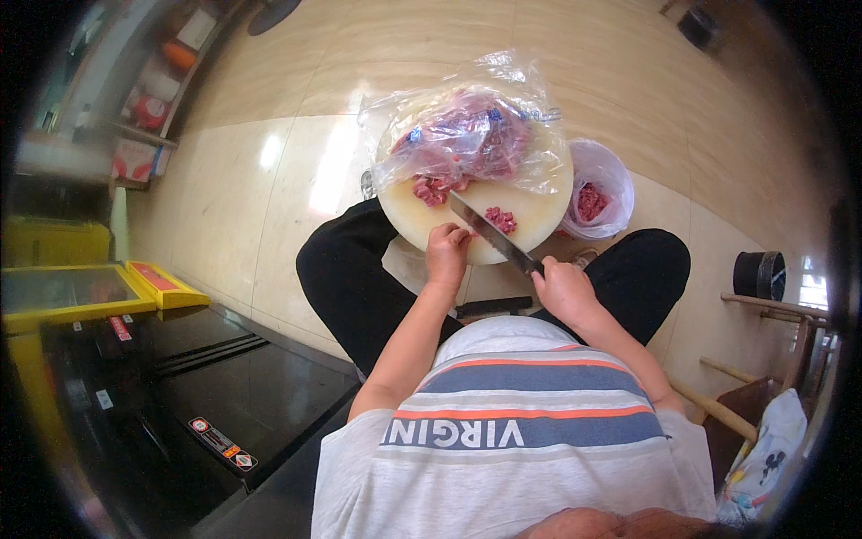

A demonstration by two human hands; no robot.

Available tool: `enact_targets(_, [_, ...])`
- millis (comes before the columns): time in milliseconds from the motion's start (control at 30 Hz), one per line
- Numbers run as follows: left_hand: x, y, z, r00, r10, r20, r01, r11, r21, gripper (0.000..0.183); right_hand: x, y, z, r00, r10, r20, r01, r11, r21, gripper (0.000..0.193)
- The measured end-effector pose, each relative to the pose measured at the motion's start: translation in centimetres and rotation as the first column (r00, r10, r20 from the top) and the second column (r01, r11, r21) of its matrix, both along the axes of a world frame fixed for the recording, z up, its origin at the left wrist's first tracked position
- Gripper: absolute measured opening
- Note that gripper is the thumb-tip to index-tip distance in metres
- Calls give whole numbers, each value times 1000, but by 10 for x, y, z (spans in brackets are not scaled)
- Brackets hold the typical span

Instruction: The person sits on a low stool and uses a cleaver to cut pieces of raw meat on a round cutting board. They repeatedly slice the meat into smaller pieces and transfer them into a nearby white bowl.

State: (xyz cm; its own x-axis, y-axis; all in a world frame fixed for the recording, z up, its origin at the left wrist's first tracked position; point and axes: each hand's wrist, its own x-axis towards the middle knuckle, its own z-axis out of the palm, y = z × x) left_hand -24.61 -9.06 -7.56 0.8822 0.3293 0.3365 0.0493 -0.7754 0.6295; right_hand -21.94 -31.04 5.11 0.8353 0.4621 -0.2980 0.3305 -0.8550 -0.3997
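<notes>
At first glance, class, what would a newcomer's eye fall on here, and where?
Probably the raw meat under clear plastic, on the far part of the round pale board. Next, the knife gripped in the right hand, its blade slanting over the board's near part, with the left hand close beside it. The whitish bucket holding cut meat, just right of the board, also stands out.

glossy black cabinet (189, 386), lower left | yellow-framed panel (76, 289) | black round container (759, 275), far right

Glossy beige tiled floor (646, 81), bright reflections (335, 166)
</notes>
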Motion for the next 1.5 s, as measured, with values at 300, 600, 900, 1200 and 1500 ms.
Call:
enact_targets(300, [2,-2,1,999,-25,-37,27,999,47,7,10,22,-23,999,54,4,-54,998,34,26])
enact_targets(600, [12,-10,0,998,-31,-56,31,1000,3,4,23,-24,-8,997,-53,-50,56,996,66,25])
enact_targets(900, [28,-10,14,972,85,-221,-144,952,-269,12,32,-38,-16,985,-149,-84,162,973,167,29])
enact_targets(1200, [15,31,13,961,-85,-262,-170,564,-808,18,8,-2,-47,966,-67,-251,138,951,276,29])
enact_targets(1500, [26,77,-19,980,-199,-8,-37,-142,-989,27,16,9,-51,914,43,-404,232,761,606,22])
